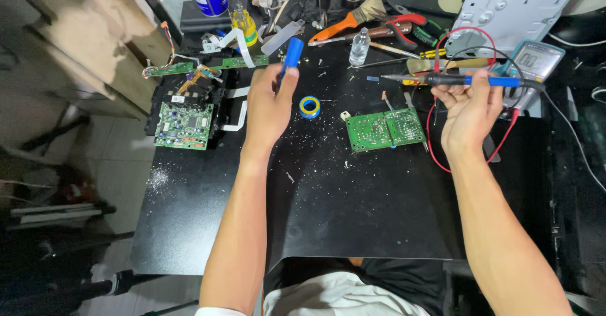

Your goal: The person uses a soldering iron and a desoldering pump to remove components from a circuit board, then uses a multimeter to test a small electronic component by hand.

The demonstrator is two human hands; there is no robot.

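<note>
Left hand: fingers clenched around a blue-capped black cylindrical tool. Right hand: closed on a blue-and-black soldering iron, above the green circuit board.

Left hand around a blue tool, perhaps a desoldering pump; right hand gripping soldering iron.
</note>
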